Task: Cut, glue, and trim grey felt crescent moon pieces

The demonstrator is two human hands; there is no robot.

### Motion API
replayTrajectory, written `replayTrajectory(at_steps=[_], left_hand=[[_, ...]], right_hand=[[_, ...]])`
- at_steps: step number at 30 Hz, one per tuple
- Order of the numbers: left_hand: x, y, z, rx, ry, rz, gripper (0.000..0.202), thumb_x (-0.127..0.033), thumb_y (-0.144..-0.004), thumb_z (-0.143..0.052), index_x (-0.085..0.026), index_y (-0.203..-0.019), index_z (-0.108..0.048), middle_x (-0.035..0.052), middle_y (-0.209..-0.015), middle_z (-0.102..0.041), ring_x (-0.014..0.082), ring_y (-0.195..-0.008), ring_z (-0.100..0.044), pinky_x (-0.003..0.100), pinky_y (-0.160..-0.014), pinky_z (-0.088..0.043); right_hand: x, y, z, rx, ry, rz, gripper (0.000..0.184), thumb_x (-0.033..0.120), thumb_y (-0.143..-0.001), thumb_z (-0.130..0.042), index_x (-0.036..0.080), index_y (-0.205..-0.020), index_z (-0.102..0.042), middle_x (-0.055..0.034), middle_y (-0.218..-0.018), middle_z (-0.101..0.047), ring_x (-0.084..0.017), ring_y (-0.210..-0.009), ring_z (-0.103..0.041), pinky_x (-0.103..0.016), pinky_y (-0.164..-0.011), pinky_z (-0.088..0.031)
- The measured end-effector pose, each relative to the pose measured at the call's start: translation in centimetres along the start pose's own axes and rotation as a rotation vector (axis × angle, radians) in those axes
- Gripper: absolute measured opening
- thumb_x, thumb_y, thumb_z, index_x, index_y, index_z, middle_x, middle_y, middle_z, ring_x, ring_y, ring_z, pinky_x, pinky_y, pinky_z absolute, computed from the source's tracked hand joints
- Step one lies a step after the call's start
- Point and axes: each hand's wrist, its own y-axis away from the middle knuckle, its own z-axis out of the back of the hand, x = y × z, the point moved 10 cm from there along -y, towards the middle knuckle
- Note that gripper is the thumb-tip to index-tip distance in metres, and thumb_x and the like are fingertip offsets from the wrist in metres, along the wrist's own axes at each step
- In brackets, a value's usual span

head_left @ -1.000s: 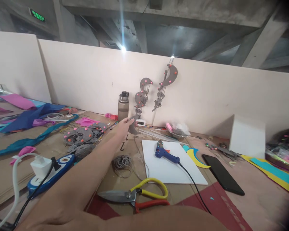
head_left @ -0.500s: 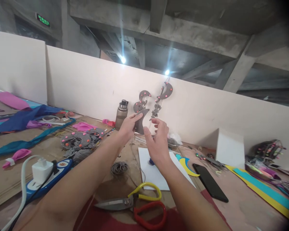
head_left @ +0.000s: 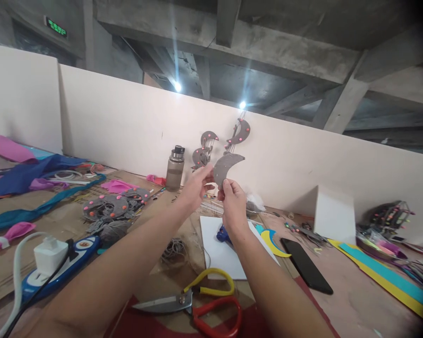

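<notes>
My right hand pinches a grey felt crescent by its lower end and holds it up in front of the board. Just left of the crescent is my left hand, its thumb and curled fingers apart, with nothing visible between them; whether a fingertip touches the felt I cannot tell. Behind the crescent, strings of grey crescents with pink and orange dots hang on the white board. Below my hands lie a white sheet with a blue object on it, and scissors with yellow and red handles.
A bottle stands at the board. On the left are dotted grey felt pieces, a power strip and coloured cloth. A yellow-and-blue crescent, a phone and coloured strips lie on the right.
The grey crescent has passed from my left hand to my right hand and moved rightward. My left hand has come off its edge. The view has shifted slightly.
</notes>
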Motion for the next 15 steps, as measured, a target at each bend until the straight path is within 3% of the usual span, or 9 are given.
replayTrajectory(at_steps=[4,8,12,15], left_hand=[[0.7,0.9,-1.2,0.057,-0.187,-0.042,0.024,-0.031,-0.07,-0.076,-0.017,-0.083,-0.063,0.0002,-0.083,-0.062,0.0111,-0.073,-0.057,0.023,-0.064,-0.044],[-0.2,0.8,0.2,-0.056,-0.375,-0.161,0.018,-0.032,-0.072,-0.072,-0.016,-0.076,-0.063,-0.0005,-0.075,-0.062,0.01,-0.067,-0.054,0.023,-0.063,-0.042],[-1.3,0.4,2.2,-0.194,-0.493,-0.2,0.021,-0.035,-0.071,-0.071,-0.016,-0.075,-0.061,-0.003,-0.063,-0.059,0.0081,-0.051,-0.046,0.022,-0.049,-0.034],[-2.2,0.7,2.0,-0.203,-0.647,-0.253,0.02,-0.035,-0.074,-0.069,-0.016,-0.076,-0.062,-0.0015,-0.065,-0.062,0.0097,-0.053,-0.05,0.022,-0.05,-0.037]], right_hand=[[-0.1,-0.4,0.4,-0.036,-0.095,-0.026,0.023,0.042,-0.08,-0.056,0.02,-0.076,-0.055,0.0063,-0.064,-0.047,-0.009,-0.054,-0.037,-0.024,-0.051,-0.03],[-0.1,-0.5,0.6,-0.022,0.059,-0.013,0.023,0.043,-0.081,-0.054,0.02,-0.084,-0.055,0.0028,-0.074,-0.053,-0.012,-0.062,-0.045,-0.025,-0.057,-0.036],[2.6,0.2,2.1,-0.164,0.387,0.166,0.027,0.038,-0.08,-0.06,0.021,-0.098,-0.05,-0.003,-0.095,-0.056,-0.016,-0.082,-0.052,-0.03,-0.074,-0.042],[4.6,0.8,1.3,-0.124,0.539,0.3,0.021,0.035,-0.084,-0.057,0.021,-0.099,-0.051,-0.0031,-0.095,-0.057,-0.017,-0.083,-0.051,-0.032,-0.077,-0.041]])
